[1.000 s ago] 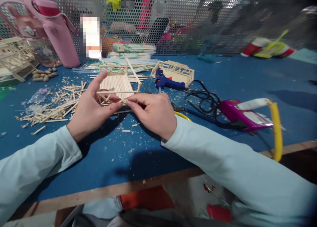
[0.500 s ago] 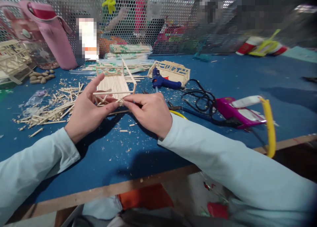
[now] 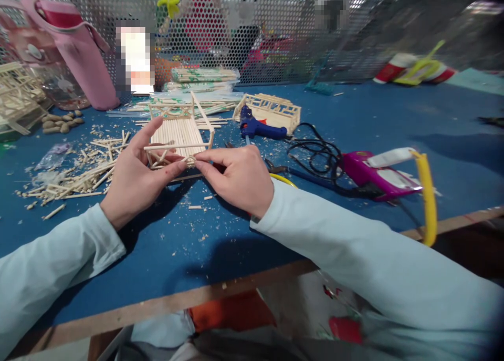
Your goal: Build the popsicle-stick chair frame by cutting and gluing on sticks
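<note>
The frame [image 3: 179,132] is pale cream with a striped floor, and the loose sticks [image 3: 94,177] are cream too. The table [image 3: 354,111] is deep blue, the glue gun [image 3: 271,130] darker blue, the bottle [image 3: 88,66] pink and red, the sleeves [image 3: 334,235] pale blue. The mesh [image 3: 98,3] is grey, dotted all over, the flower [image 3: 169,2] yellow.

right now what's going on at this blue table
Someone's two hands are on a small stick frame. The left hand holds its left side, and the right hand pinches at its near edge, the two thumbs almost meeting. A blue glue gun lies just in front of a second stick structure, and loose sticks are scattered beside the left hand.
</note>
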Available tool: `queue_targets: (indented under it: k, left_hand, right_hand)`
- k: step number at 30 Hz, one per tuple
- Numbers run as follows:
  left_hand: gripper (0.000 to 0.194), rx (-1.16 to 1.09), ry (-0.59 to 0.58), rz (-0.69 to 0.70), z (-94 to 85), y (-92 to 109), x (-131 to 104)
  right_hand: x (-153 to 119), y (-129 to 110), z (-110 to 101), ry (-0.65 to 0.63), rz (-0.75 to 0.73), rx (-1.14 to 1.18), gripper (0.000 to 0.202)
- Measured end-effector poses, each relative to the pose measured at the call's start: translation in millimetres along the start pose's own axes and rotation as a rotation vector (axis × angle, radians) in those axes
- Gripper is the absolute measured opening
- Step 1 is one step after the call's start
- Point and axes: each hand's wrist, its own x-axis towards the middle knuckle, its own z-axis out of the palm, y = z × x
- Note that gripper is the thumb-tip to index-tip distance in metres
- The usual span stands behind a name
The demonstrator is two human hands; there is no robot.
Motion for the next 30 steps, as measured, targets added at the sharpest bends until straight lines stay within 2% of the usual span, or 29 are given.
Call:
queue_targets:
  k: [13, 30]
  left_hand:
    - [0.088, -0.003, 0.013, -0.012, 0.2, 0.8, 1.1]
    - [0.087, 0.007, 0.006, -0.007, -0.2, 0.1, 0.6]
  right_hand:
    - [1.1, -0.1, -0.7, -0.024, -0.027, -0.036, 0.022]
    - [1.2, -1.0, -1.2, -0.037, -0.006, -0.023, 0.023]
